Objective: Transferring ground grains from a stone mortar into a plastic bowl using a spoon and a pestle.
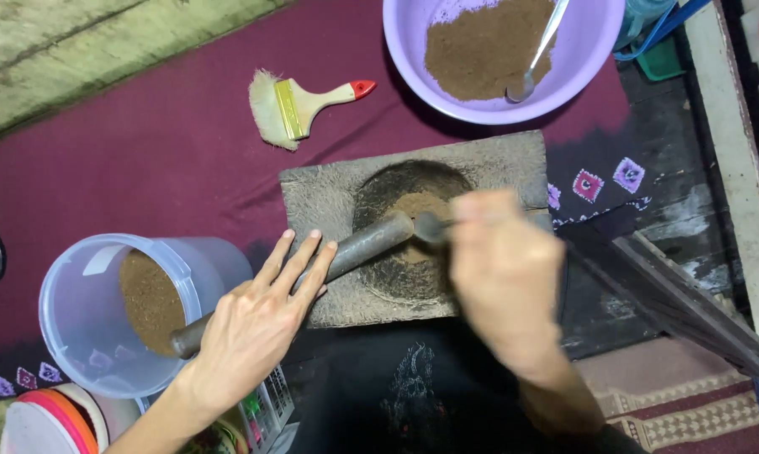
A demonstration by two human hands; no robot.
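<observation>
The left hand [257,324] lies flat, fingers stretched out and together, pressing on the long dark pestle [346,252], which slants from the clear tub [93,315] up into the hollow of the stone mortar [329,197]. The right hand [505,277] is blurred; its fingers look curled around a spoon [430,227] whose bowl sits at the pestle's tip, though the grip itself is hard to make out. A small heap of brown powder [417,206] is left in the hollow, so the scraping-out looks unfinished, while the purple basin [581,50] beyond the mortar already holds a good mound of the same powder with 1 metal spoon in it, and the tub holds more. A paintbrush [299,105] lies unused on the maroon cloth [144,151], well apart from both hands. Open cloth lies to the left of the mortar; on the right a dark wooden frame [674,298] runs close beside the right wrist, leaving little room there.
</observation>
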